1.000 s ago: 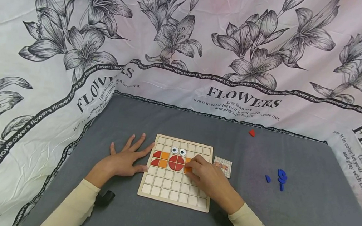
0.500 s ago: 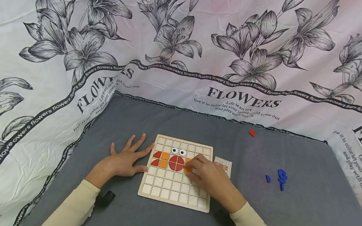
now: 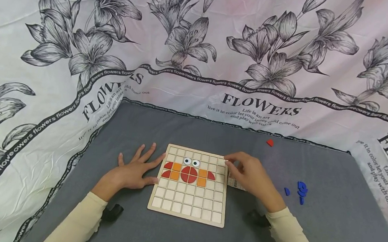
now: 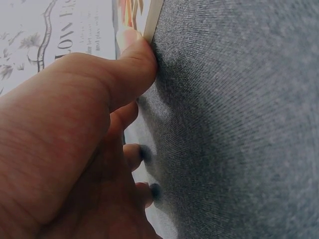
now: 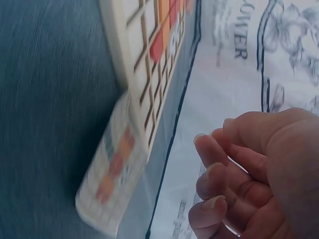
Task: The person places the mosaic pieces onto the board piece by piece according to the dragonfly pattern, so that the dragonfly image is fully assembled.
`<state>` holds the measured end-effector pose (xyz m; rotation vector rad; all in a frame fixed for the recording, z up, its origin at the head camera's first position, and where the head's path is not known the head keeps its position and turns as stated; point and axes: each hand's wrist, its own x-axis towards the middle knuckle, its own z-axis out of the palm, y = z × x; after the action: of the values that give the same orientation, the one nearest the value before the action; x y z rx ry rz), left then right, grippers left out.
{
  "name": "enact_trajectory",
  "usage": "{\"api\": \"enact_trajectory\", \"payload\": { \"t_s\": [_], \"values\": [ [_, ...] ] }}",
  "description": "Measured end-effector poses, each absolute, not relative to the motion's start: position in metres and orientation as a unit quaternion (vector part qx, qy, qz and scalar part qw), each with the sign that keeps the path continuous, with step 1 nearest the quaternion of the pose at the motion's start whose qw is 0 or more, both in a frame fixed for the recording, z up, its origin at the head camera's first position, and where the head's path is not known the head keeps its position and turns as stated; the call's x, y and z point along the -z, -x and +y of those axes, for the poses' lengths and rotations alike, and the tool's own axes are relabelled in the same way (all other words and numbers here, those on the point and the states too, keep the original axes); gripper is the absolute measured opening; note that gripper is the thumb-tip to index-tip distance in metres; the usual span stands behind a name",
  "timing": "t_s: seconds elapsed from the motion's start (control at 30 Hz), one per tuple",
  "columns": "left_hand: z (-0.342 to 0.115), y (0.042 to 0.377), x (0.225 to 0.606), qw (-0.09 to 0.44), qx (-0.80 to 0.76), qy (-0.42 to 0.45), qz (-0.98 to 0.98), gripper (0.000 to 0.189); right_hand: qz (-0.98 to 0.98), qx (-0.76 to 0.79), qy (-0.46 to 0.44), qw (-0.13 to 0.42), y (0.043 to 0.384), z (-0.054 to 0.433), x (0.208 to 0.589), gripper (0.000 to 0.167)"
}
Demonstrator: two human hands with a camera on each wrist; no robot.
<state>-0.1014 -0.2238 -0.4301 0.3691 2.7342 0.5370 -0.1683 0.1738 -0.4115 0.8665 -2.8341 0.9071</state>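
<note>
A wooden grid board [image 3: 185,198] lies on the grey cloth. In it are a red circle [image 3: 189,174] of quarter pieces, orange squares [image 3: 201,178] on both sides, red quarter pieces [image 3: 167,169] at the left and a single red quarter piece [image 3: 211,175] at the right. Two googly eyes [image 3: 191,162] sit above the circle. My left hand [image 3: 136,172] is spread flat on the cloth, thumb and a fingertip touching the board's left edge. Over the board's upper right edge hovers my right hand [image 3: 252,177], fingers loosely bent, with nothing visible between them.
A small pattern card [image 5: 114,164] lies against the board's right side, partly covered by my right hand in the head view. Several blue pieces [image 3: 302,190] lie farther right. One red piece [image 3: 270,142] is near the back edge, below the flower-print curtain [image 3: 199,60].
My right hand has lifted from the orange squares and moved right and back, off the tiles. The right-hand orange squares and red quarter piece now show. My left hand stays put.
</note>
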Motion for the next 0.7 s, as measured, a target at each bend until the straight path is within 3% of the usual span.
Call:
{"api": "enact_trajectory", "payload": {
  "t_s": [0.7],
  "values": [
    [-0.224, 0.102, 0.428, 0.166, -0.185, -0.135, 0.959, 0.083, -0.954, -0.258, -0.133, 0.077, 0.251, 0.265, 0.411, 0.034]
  ]
}}
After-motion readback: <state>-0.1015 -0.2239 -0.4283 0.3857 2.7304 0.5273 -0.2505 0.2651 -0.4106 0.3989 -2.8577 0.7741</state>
